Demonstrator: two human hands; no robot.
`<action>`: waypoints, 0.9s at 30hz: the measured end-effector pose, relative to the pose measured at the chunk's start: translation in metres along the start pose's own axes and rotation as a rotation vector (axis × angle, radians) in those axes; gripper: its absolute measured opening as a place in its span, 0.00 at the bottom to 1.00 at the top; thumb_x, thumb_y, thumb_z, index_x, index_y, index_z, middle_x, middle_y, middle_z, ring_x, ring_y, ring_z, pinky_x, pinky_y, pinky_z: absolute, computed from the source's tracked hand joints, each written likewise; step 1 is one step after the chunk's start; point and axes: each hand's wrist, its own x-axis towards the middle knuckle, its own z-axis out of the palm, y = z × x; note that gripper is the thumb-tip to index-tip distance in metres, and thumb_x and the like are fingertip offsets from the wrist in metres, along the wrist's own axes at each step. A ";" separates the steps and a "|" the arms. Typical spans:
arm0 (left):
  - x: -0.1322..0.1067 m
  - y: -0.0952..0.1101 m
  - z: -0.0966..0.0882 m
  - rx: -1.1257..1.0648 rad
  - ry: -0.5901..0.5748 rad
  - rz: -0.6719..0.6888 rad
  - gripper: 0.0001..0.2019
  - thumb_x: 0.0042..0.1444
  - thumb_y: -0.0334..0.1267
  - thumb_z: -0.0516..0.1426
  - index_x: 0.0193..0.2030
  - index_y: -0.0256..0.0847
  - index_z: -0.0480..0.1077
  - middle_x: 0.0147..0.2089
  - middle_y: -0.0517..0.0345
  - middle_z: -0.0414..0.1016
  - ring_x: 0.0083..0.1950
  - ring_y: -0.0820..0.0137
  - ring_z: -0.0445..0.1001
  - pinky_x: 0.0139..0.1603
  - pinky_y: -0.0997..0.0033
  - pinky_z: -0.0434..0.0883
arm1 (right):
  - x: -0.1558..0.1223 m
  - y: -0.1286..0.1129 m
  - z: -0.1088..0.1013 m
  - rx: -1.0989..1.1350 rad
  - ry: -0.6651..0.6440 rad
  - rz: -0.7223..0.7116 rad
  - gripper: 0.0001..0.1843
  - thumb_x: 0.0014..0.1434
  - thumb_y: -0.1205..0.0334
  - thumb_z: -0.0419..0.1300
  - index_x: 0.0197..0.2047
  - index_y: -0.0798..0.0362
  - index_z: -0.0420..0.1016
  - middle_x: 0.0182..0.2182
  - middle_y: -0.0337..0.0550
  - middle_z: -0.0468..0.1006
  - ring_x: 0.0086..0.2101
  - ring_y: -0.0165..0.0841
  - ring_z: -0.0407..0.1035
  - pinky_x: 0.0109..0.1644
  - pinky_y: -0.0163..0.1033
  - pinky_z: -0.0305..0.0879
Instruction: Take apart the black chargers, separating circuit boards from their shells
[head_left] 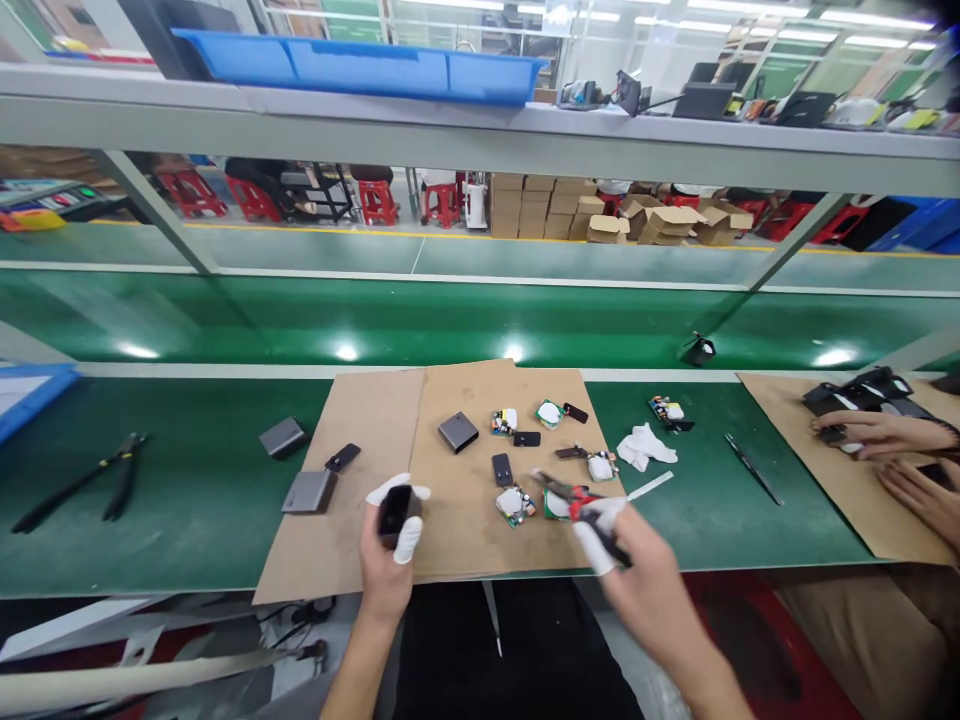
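My left hand (388, 570), with white covers on its fingertips, grips a small dark grey casing (394, 514) whose dark open side faces me. Red-and-black pliers (583, 503) sit in my right hand (641, 565), jaws pointing left and slightly blurred. Under the pliers, a green circuit board (554, 505) is partly hidden. Just left of it lies another circuit board with a white pad (516, 506), below a black end plate (502, 469). A closed-looking grey casing (458, 432) rests farther back on the cardboard (450, 545).
More grey casings (309, 492) lie to the left, beyond them long-handled pliers (112, 470). On the right are a crumpled white cloth (646, 447), a loose board (670, 410) and a black pen-like tool (754, 470). A co-worker's hands (892, 435) handle black parts at far right. A shelf (450, 125) spans above.
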 end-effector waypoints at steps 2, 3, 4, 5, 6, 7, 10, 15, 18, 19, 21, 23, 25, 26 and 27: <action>-0.009 0.008 -0.003 -0.119 0.159 0.018 0.29 0.59 0.61 0.66 0.56 0.40 0.75 0.46 0.50 0.83 0.48 0.60 0.83 0.55 0.60 0.79 | -0.007 -0.027 0.043 0.005 -0.066 -0.103 0.06 0.74 0.60 0.58 0.49 0.45 0.77 0.46 0.47 0.82 0.46 0.42 0.78 0.51 0.44 0.74; -0.014 0.013 -0.004 -0.159 0.245 0.037 0.29 0.59 0.62 0.65 0.56 0.40 0.75 0.45 0.52 0.83 0.46 0.61 0.83 0.53 0.61 0.79 | -0.007 -0.039 0.066 -0.025 -0.076 -0.136 0.06 0.75 0.62 0.57 0.48 0.45 0.76 0.46 0.47 0.82 0.46 0.43 0.77 0.51 0.45 0.74; -0.019 0.016 -0.006 -0.177 0.334 0.064 0.29 0.59 0.63 0.64 0.55 0.40 0.75 0.45 0.53 0.82 0.44 0.62 0.82 0.51 0.62 0.79 | -0.005 -0.051 0.088 -0.071 -0.096 -0.171 0.06 0.75 0.63 0.57 0.47 0.46 0.76 0.45 0.47 0.82 0.45 0.44 0.77 0.51 0.47 0.73; -0.024 0.019 -0.009 -0.172 0.415 0.090 0.29 0.59 0.64 0.63 0.54 0.41 0.74 0.44 0.53 0.82 0.42 0.62 0.82 0.49 0.62 0.79 | -0.002 -0.061 0.109 -0.121 -0.112 -0.207 0.04 0.74 0.63 0.58 0.47 0.47 0.75 0.43 0.47 0.81 0.43 0.44 0.76 0.49 0.47 0.73; -0.029 0.021 -0.012 -0.151 0.482 0.108 0.28 0.60 0.64 0.63 0.53 0.42 0.74 0.44 0.54 0.82 0.41 0.63 0.81 0.48 0.62 0.79 | 0.004 -0.069 0.130 -0.176 -0.128 -0.236 0.03 0.74 0.63 0.59 0.45 0.48 0.74 0.42 0.47 0.81 0.42 0.44 0.76 0.47 0.47 0.73; -0.035 0.020 -0.015 -0.125 0.525 0.110 0.27 0.60 0.63 0.62 0.52 0.42 0.74 0.44 0.55 0.81 0.40 0.63 0.81 0.48 0.62 0.79 | 0.010 -0.076 0.148 -0.229 -0.147 -0.262 0.03 0.73 0.63 0.59 0.45 0.49 0.74 0.42 0.47 0.81 0.41 0.44 0.75 0.47 0.48 0.72; -0.050 0.013 -0.028 -0.070 0.519 0.030 0.25 0.62 0.61 0.62 0.54 0.42 0.73 0.45 0.54 0.81 0.43 0.62 0.81 0.50 0.61 0.79 | 0.030 -0.091 0.192 -0.326 -0.199 -0.307 0.04 0.73 0.61 0.59 0.47 0.51 0.74 0.43 0.48 0.81 0.43 0.45 0.74 0.50 0.49 0.72; -0.056 0.003 -0.043 0.033 0.352 -0.061 0.23 0.63 0.56 0.64 0.56 0.41 0.75 0.52 0.51 0.81 0.53 0.60 0.80 0.58 0.62 0.76 | 0.041 -0.099 0.202 -0.303 -0.229 -0.304 0.10 0.70 0.53 0.63 0.46 0.51 0.76 0.45 0.52 0.80 0.48 0.49 0.73 0.56 0.55 0.69; -0.041 0.006 -0.043 0.047 0.222 -0.061 0.22 0.64 0.55 0.65 0.56 0.41 0.75 0.52 0.50 0.82 0.53 0.60 0.80 0.57 0.63 0.77 | 0.044 -0.076 0.162 -0.210 -0.175 -0.212 0.12 0.72 0.49 0.61 0.47 0.48 0.78 0.43 0.48 0.82 0.47 0.47 0.75 0.54 0.52 0.68; -0.033 0.007 -0.042 0.023 0.168 -0.055 0.22 0.64 0.54 0.65 0.56 0.41 0.75 0.50 0.50 0.82 0.51 0.60 0.81 0.56 0.63 0.77 | 0.049 -0.063 0.144 -0.200 -0.133 -0.143 0.14 0.73 0.48 0.58 0.47 0.48 0.78 0.44 0.49 0.82 0.47 0.46 0.76 0.53 0.50 0.69; -0.018 0.007 -0.036 -0.040 0.070 -0.031 0.21 0.65 0.53 0.65 0.57 0.41 0.74 0.47 0.52 0.82 0.47 0.62 0.81 0.53 0.64 0.78 | 0.067 -0.034 0.105 -0.294 -0.064 0.011 0.19 0.73 0.43 0.55 0.48 0.49 0.78 0.47 0.52 0.83 0.48 0.48 0.77 0.53 0.50 0.69; -0.007 0.002 -0.029 -0.093 0.059 0.000 0.20 0.65 0.52 0.65 0.57 0.41 0.73 0.45 0.53 0.82 0.44 0.64 0.81 0.51 0.64 0.78 | 0.093 -0.007 0.073 -0.489 -0.044 0.280 0.26 0.70 0.37 0.55 0.54 0.50 0.76 0.48 0.53 0.84 0.49 0.52 0.78 0.52 0.52 0.70; -0.001 -0.005 -0.023 -0.110 0.121 0.021 0.20 0.66 0.52 0.64 0.56 0.41 0.72 0.44 0.53 0.81 0.44 0.65 0.81 0.49 0.65 0.78 | 0.121 0.010 0.054 -0.649 -0.137 0.492 0.31 0.69 0.34 0.53 0.58 0.52 0.74 0.48 0.57 0.84 0.50 0.56 0.79 0.52 0.54 0.71; -0.001 -0.008 -0.021 -0.106 0.151 0.027 0.20 0.66 0.52 0.64 0.56 0.41 0.72 0.44 0.53 0.81 0.44 0.64 0.81 0.49 0.66 0.78 | 0.135 0.016 0.050 -0.699 -0.175 0.554 0.34 0.69 0.33 0.52 0.58 0.54 0.74 0.48 0.61 0.84 0.51 0.59 0.79 0.51 0.56 0.72; -0.002 -0.012 -0.020 -0.095 0.169 0.029 0.20 0.66 0.52 0.64 0.56 0.42 0.72 0.45 0.53 0.81 0.45 0.64 0.81 0.48 0.66 0.78 | 0.148 0.020 0.049 -0.727 -0.205 0.583 0.36 0.68 0.31 0.51 0.58 0.56 0.75 0.48 0.65 0.84 0.51 0.60 0.80 0.51 0.57 0.72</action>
